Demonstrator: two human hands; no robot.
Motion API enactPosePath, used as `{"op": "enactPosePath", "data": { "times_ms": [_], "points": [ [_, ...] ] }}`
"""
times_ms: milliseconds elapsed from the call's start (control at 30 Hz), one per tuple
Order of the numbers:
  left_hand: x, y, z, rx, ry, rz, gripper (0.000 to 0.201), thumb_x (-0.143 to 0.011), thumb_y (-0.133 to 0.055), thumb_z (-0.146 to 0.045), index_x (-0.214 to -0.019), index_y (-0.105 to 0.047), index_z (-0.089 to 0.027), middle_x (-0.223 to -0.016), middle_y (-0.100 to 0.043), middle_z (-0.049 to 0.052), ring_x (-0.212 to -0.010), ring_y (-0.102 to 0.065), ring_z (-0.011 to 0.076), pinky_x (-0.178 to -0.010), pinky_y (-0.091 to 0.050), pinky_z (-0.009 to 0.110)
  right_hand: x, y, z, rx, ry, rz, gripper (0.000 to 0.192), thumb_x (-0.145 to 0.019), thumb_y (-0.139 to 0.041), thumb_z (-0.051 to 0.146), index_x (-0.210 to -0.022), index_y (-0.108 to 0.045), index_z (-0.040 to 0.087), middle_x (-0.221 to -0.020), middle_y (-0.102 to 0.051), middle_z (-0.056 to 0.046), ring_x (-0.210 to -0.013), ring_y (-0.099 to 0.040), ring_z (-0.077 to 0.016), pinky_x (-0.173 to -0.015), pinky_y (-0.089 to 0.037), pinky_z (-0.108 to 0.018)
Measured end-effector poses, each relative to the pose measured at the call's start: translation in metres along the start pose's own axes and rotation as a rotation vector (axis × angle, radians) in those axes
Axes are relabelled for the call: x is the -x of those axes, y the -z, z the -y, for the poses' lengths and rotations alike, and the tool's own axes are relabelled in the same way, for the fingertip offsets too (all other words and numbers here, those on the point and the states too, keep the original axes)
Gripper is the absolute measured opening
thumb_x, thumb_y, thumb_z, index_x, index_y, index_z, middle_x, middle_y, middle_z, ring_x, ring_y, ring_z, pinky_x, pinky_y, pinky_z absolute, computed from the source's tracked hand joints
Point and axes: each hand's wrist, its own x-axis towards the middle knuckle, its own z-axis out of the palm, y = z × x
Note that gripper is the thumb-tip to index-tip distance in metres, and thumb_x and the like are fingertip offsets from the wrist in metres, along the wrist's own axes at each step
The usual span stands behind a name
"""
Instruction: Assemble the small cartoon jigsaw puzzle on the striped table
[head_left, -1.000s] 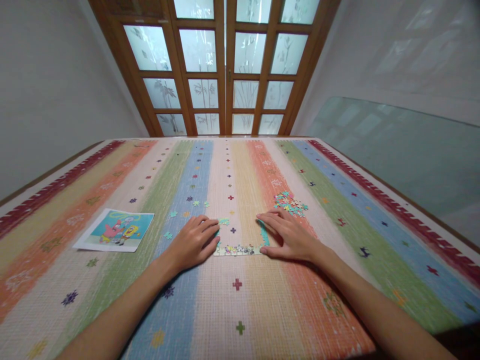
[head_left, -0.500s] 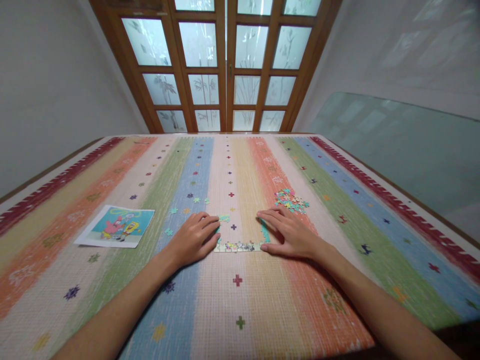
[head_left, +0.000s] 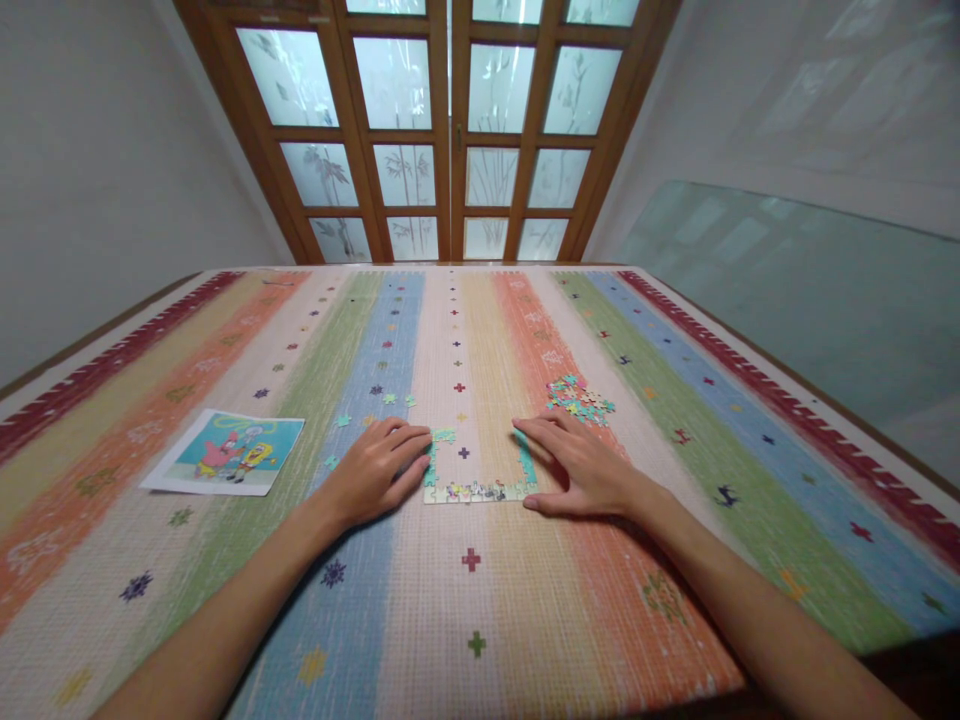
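Over striped multicoloured cloth (head_left: pixel 450 600), my left hand (head_left: pixel 379 472) and right hand (head_left: pixel 583 466), fingers parted and unclenched, flank the partial rectangular teal-and-cream jigsaw border (head_left: pixel 476 494), whose joints light, even fingertip pressure should keep square.

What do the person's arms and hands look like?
The left forearm and right forearm are slim and bare, with no sleeves showing. The left hand and right hand have no gloves, and I see no rings or bracelets.

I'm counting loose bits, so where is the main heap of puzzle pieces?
In the head view, the heap of puzzle pieces lies right of centre, just beyond the right hand, partly on the tablecloth's orange stripe.
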Motion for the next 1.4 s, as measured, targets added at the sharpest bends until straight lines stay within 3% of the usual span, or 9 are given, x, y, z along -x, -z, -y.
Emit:
{"op": "enactPosePath", "data": {
  "times_ms": [333,533,933,1167,1400],
  "points": [
    [0.02,0.034,0.063,-0.171,0.157,-0.036,0.029,-0.098,-0.05,-0.029,-0.114,-0.072,-0.021,-0.11,-0.076,0.01,-0.098,-0.066,0.0285,-0.089,-0.053,0.047,0.001,-0.001,0.0,0.011,-0.004,0.009,0.089,-0.083,-0.073,0.057,-0.156,-0.042,0.018,-0.149,-0.057,-0.016,-0.129,-0.05,-0.0385,-0.109,-0.046,-0.058],
    [0.034,0.051,0.087,-0.23,0.27,0.11,0.035,-0.094,-0.047,-0.034,-0.104,-0.076,-0.018,-0.108,-0.077,0.012,-0.099,-0.065,0.0321,-0.091,-0.053,0.052,0.001,-0.002,-0.001,0.031,0.013,0.019,0.087,-0.083,-0.072,0.056,-0.154,-0.044,0.014,-0.15,-0.057,-0.017,-0.129,-0.051,-0.0389,-0.11,-0.045,-0.058],
    [0.03,0.057,0.082,-0.195,0.364,0.133,0.037,-0.095,-0.046,-0.04,-0.103,-0.077,-0.021,-0.11,-0.076,0.011,-0.103,-0.063,0.0312,-0.097,-0.05,0.051,0.001,0.0,0.0,0.027,0.01,0.026,0.086,-0.084,-0.072,0.054,-0.156,-0.042,0.017,-0.149,-0.058,-0.016,-0.128,-0.051,-0.039,-0.109,-0.045,-0.058],
    [0.042,0.065,0.099,-0.286,0.453,0.26,0.042,-0.086,-0.047,-0.04,-0.106,-0.075,-0.017,-0.114,-0.076,0.014,-0.107,-0.063,0.0349,-0.097,-0.049,0.051,0.002,-0.002,-0.001,0.026,0.012,0.018,0.087,-0.085,-0.07,0.055,-0.159,-0.039,0.019,-0.15,-0.057,-0.015,-0.13,-0.051,-0.0387,-0.11,-0.045,-0.057],
    [0.038,0.061,0.092,-0.196,0.442,0.312,0.044,-0.09,-0.046,-0.05,-0.101,-0.075,-0.019,-0.111,-0.076,0.012,-0.106,-0.063,0.0323,-0.1,-0.047,0.048,0.002,-0.003,0.0,0.033,0.009,0.016,0.087,-0.085,-0.071,0.055,-0.158,-0.04,0.019,-0.151,-0.056,-0.014,-0.13,-0.051,-0.0388,-0.112,-0.043,-0.059]
  ]
}}
